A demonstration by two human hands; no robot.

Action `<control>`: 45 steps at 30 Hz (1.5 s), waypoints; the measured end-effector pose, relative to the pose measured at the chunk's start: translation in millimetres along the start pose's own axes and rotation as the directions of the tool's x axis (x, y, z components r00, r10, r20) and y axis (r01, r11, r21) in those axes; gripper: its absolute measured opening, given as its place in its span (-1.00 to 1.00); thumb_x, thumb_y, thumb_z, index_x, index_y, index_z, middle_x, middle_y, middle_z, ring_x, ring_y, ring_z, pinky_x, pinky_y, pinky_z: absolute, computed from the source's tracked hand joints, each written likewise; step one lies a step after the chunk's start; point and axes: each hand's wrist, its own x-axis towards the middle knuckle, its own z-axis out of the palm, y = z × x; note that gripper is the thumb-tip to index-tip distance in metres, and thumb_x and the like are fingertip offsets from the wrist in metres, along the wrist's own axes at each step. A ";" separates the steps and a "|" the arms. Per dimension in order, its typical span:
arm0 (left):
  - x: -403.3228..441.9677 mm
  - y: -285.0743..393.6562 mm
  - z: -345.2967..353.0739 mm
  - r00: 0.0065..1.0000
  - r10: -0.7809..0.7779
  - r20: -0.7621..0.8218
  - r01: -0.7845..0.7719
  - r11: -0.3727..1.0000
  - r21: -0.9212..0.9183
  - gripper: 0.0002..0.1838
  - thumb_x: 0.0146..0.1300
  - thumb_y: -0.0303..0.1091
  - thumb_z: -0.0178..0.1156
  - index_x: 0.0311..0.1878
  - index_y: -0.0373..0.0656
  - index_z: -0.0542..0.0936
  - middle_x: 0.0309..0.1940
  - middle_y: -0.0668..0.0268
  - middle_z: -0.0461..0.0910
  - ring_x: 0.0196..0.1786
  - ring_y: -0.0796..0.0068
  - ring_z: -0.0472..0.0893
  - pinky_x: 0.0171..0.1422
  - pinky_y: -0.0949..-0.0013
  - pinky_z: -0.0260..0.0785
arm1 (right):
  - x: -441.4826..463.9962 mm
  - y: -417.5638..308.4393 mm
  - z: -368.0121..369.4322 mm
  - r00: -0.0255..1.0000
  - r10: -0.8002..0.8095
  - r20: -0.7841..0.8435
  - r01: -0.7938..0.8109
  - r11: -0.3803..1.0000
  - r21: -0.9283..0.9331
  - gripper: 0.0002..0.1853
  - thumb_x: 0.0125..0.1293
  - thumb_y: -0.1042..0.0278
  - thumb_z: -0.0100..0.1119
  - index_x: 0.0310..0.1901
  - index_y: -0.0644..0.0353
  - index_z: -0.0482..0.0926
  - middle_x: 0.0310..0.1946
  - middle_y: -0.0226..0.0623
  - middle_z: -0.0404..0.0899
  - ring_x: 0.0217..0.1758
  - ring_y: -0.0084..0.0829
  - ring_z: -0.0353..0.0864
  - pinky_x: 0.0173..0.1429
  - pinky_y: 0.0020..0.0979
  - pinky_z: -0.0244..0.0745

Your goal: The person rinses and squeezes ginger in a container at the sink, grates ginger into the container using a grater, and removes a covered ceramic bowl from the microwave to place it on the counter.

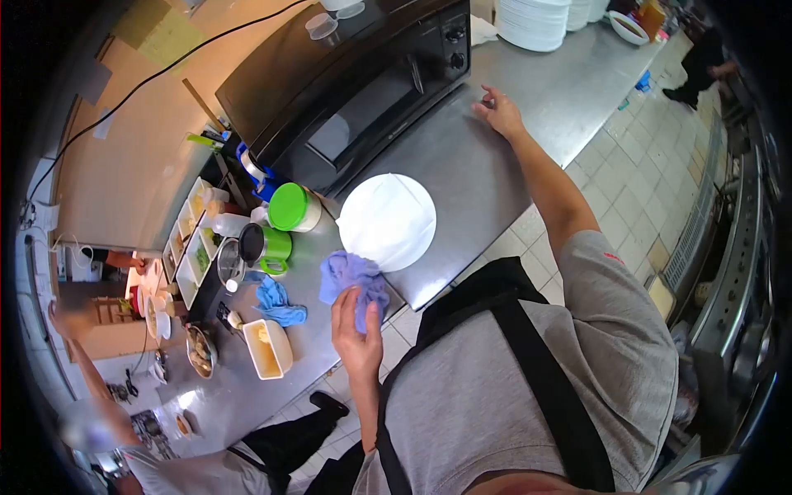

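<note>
My left hand [357,337] grips a bunched purple cloth [346,276] at the front edge of the steel counter, fingers and thumb pressed to it. Just beyond the cloth lies a round white plate [388,219], which seems to have a flat white sheet over it. My right hand [499,113] reaches far out over the counter, close to the right end of a black countertop oven [363,115]. It holds nothing I can see, with its fingers apart and partly bent.
Left of the plate stand a green-lidded tub [289,208], a green mug [276,247], a blue cloth [280,304] and a cream container [267,350]. Stacked white plates [532,21] stand at the back. A co-worker [198,466] is at lower left; another person [701,66] is far right.
</note>
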 end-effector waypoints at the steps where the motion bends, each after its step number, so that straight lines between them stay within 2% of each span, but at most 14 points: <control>1: 6.8 12.3 10.1 0.999 0.043 0.009 -0.043 0.999 0.018 -0.67 0.14 -0.40 0.21 -0.01 -0.28 0.52 -0.03 0.03 0.50 0.04 0.11 0.50 0.15 0.26 0.31 | 11.2 -1.0 3.0 1.000 -0.016 0.003 0.016 1.000 -0.013 -0.33 0.03 -0.05 0.32 0.16 0.05 0.41 -0.12 -0.25 0.59 -0.02 -0.29 0.57 0.07 -0.27 0.41; 8: 97.4 97.8 79.4 0.967 0.232 -0.103 -0.216 0.966 0.143 -0.64 0.10 -0.40 0.24 -0.01 -0.26 0.53 0.02 0.05 0.47 0.07 0.06 0.47 0.14 0.20 0.32 | 84.2 2.6 6.8 0.980 -0.166 0.113 0.176 0.981 -0.080 -0.25 -0.06 -0.28 0.28 0.10 0.03 0.45 -0.27 -0.36 0.59 -0.15 -0.35 0.57 -0.05 -0.23 0.30; 12: 186.4 143.3 114.9 0.864 0.436 -0.250 -0.373 0.890 0.263 -0.57 0.04 -0.39 0.27 0.03 -0.27 0.49 0.08 0.03 0.41 0.15 0.01 0.39 0.19 0.12 0.26 | 100.6 4.1 6.1 0.948 -0.217 0.233 0.257 0.953 -0.160 -0.26 -0.11 -0.40 0.22 -0.03 0.05 0.48 -0.32 -0.40 0.59 -0.21 -0.37 0.57 -0.08 -0.21 0.23; 16: 275.1 160.5 137.8 0.786 0.509 -0.350 -0.336 0.828 0.449 -0.51 0.08 -0.23 0.25 0.07 -0.24 0.46 0.10 0.04 0.40 0.20 0.03 0.33 0.29 0.04 0.10 | 109.0 3.5 4.8 0.928 -0.233 0.292 0.293 0.939 -0.179 -0.24 -0.13 -0.47 0.16 -0.08 0.06 0.50 -0.37 -0.40 0.58 -0.23 -0.36 0.57 -0.07 -0.21 0.20; 19: 304.7 158.5 154.2 0.806 0.494 -0.327 -0.226 0.767 0.601 -0.49 0.13 -0.11 0.19 0.12 -0.15 0.45 0.13 0.14 0.41 0.22 0.12 0.32 0.32 0.05 0.02 | 114.0 -4.8 2.0 0.917 -0.172 0.360 0.280 0.920 -0.274 -0.26 -0.11 -0.45 0.16 -0.09 0.06 0.51 -0.36 -0.38 0.58 -0.22 -0.34 0.58 -0.04 -0.21 0.19; 22: 305.0 154.5 164.8 0.809 0.488 -0.329 -0.192 0.747 0.636 -0.50 0.14 -0.05 0.17 0.11 -0.08 0.47 0.13 0.26 0.43 0.20 0.21 0.35 0.29 0.08 0.00 | 117.1 -1.7 15.2 0.938 -0.213 0.272 0.295 0.905 -0.306 -0.32 -0.07 -0.37 0.19 -0.10 0.07 0.52 -0.37 -0.34 0.59 -0.21 -0.33 0.58 -0.04 -0.19 0.20; 25: 294.6 156.6 166.0 0.784 0.509 -0.354 -0.232 0.770 0.594 -0.50 0.07 -0.11 0.23 0.06 -0.14 0.50 0.08 0.22 0.44 0.16 0.19 0.35 0.25 0.06 0.04 | 117.5 1.1 16.2 0.930 -0.251 0.270 0.322 0.909 -0.264 -0.35 -0.06 -0.30 0.23 -0.08 0.08 0.51 -0.38 -0.31 0.59 -0.20 -0.29 0.59 -0.02 -0.14 0.19; 28: 281.8 161.6 161.2 0.809 0.489 -0.327 -0.251 0.789 0.560 -0.51 0.06 -0.11 0.23 0.04 -0.14 0.50 0.05 0.23 0.44 0.15 0.20 0.34 0.25 0.07 0.04 | 113.5 2.2 2.6 0.915 -0.312 0.256 0.337 0.940 -0.059 -0.45 -0.02 -0.12 0.32 -0.10 0.11 0.50 -0.43 -0.30 0.56 -0.30 -0.37 0.58 -0.12 -0.22 0.29; 30: 271.1 159.9 159.2 0.807 0.494 -0.323 -0.277 0.800 0.531 -0.52 0.07 -0.10 0.21 0.04 -0.12 0.50 0.04 0.25 0.45 0.16 0.21 0.34 0.29 0.06 -0.02 | 107.1 18.4 4.9 0.948 -0.220 0.229 0.111 0.905 0.411 -0.62 0.07 0.17 0.33 -0.14 0.16 0.49 -0.45 -0.34 0.53 -0.41 -0.48 0.50 -0.26 -0.38 0.36; 32: 256.9 162.1 155.4 0.819 0.486 -0.307 -0.284 0.807 0.518 -0.53 0.11 -0.07 0.17 0.06 -0.08 0.50 0.05 0.27 0.46 0.19 0.22 0.34 0.32 0.07 -0.06 | 90.9 26.6 -1.8 0.961 -0.145 0.235 0.044 0.921 0.388 -0.78 0.15 0.39 0.23 -0.19 0.22 0.48 -0.47 -0.39 0.50 -0.43 -0.59 0.41 -0.38 -0.49 0.35; 35: 236.7 162.1 151.4 0.843 0.452 -0.292 -0.291 0.839 0.460 -0.53 0.10 -0.09 0.16 0.06 -0.10 0.51 0.08 0.27 0.46 0.22 0.20 0.32 0.39 0.06 -0.18 | 60.2 -6.4 -16.1 0.814 -0.404 0.418 0.115 0.817 0.565 -0.81 0.25 0.38 0.10 -0.14 0.25 0.49 -0.40 -0.38 0.53 -0.43 -0.58 0.45 -0.32 -0.51 0.39; 38: 220.3 163.2 147.7 0.858 0.435 -0.275 -0.297 0.855 0.426 -0.54 0.11 -0.11 0.15 0.07 -0.10 0.51 0.09 0.26 0.45 0.25 0.17 0.29 0.41 0.06 -0.22 | 62.5 -41.3 6.0 0.629 -0.648 0.429 -0.003 0.550 0.835 -0.75 0.32 0.29 0.01 -0.07 0.24 0.51 -0.32 -0.35 0.53 -0.41 -0.61 0.48 -0.26 -0.52 0.42; 42: 207.5 161.8 145.6 0.863 0.422 -0.278 -0.295 0.867 0.401 -0.54 0.12 -0.13 0.14 0.08 -0.10 0.51 0.13 0.22 0.43 0.31 0.12 0.24 0.43 0.03 -0.26 | 80.2 -109.0 34.4 0.437 -0.408 0.801 -0.513 0.618 0.595 -0.48 0.29 0.12 0.06 0.21 0.20 0.30 -0.12 -0.25 0.52 -0.16 -0.42 0.57 -0.10 -0.36 0.51; 45: 200.3 160.6 145.1 0.869 0.409 -0.277 -0.288 0.875 0.390 -0.53 0.13 -0.12 0.14 0.10 -0.10 0.50 0.17 0.21 0.40 0.35 0.08 0.20 0.43 0.01 -0.27 | 90.8 -150.6 69.5 0.372 -0.258 0.891 -0.715 0.532 0.453 -0.38 0.26 0.00 0.08 0.26 0.15 0.20 0.05 -0.14 0.39 -0.14 -0.22 0.59 -0.12 -0.26 0.54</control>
